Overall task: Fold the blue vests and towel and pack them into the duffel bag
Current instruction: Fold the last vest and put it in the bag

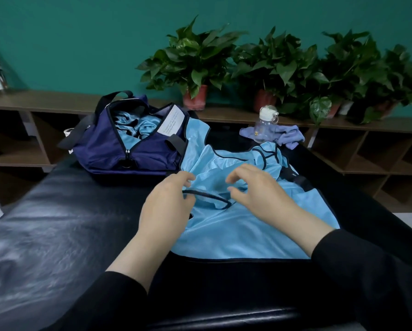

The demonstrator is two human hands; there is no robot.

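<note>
Navy duffel bag (119, 149) at far left edge of black padded bench (56, 235), unzipped, blue cloth already inside. Left hand (166, 206) pinching black-trimmed edge of light blue vest (236, 230) at bench middle; right hand (255, 192) hovering, fingers loosely apart. Best flattened first, trim aligned. Lilac towel (288, 137) under clear bottle (265, 125) at far right corner. Potted plants (195, 65) on wooden shelving, teal wall.

Light-blue vest (236, 225) black-trimmed; navy duffel bag (119, 151); lavender towel (288, 137).

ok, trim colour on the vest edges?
Black piping on the light blue vest, clearest at the armhole loop between the hands, head view.
</note>
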